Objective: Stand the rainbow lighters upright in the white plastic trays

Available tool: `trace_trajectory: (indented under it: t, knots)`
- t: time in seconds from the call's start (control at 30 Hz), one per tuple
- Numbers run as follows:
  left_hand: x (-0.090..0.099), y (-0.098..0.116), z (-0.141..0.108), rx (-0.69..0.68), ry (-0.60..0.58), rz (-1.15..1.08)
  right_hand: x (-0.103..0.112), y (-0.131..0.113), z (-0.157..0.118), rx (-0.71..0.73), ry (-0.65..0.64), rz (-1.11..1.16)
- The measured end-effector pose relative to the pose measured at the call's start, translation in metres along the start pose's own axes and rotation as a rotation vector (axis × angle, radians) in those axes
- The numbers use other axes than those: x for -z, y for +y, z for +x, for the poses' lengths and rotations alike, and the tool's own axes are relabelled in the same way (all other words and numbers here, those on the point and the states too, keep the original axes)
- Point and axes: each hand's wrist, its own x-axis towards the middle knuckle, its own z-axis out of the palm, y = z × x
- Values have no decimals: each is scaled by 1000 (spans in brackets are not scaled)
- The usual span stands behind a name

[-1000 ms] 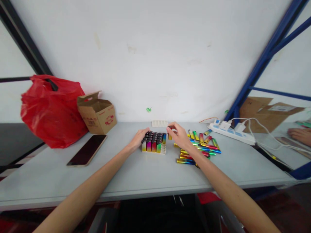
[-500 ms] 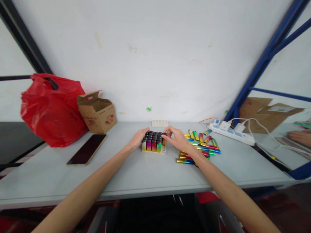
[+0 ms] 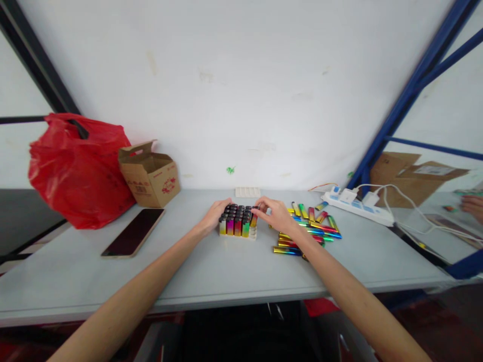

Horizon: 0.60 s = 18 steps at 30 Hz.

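Several lighters (image 3: 237, 227) with black tops and shiny coloured bodies stand upright in rows in a white tray (image 3: 237, 238). My left hand (image 3: 216, 215) is closed around the left side of this tray and its lighters; its fingertips are partly hidden behind them. At the right end, my right hand (image 3: 273, 213) pinches a gold-red lighter (image 3: 254, 220) by its black top, slightly tilted over the tray's right column. Bare slots show in front of that lighter. To the right of my right hand, loose lighters (image 3: 320, 230) lie in a pile, partly covered by my forearm.
Against the wall lies another white tray (image 3: 248, 192). On the left are a phone (image 3: 134, 233), an open cardboard box (image 3: 154, 178) and a red plastic bag (image 3: 81, 171). A power strip (image 3: 358, 207) with cables sits right. Another person's hand (image 3: 472, 207) shows at the far right.
The lighter in my right hand now leans more. My left hand stays at the tray. The other person's hand has moved right, and the view has shifted slightly.
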Motion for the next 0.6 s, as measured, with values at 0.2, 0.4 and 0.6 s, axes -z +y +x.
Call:
trace_trajectory:
  t: [0.2,0.4,0.6]
  knots:
    - [0,1,-1,-1,0,6,3,-3,1,-39,-18,31]
    - [1,2,-2,-9,-20,-6,2,-4,0,-41,-41,50]
    - [0,2,-1,-2,10,5,1,-2,0,-51,-17,52]
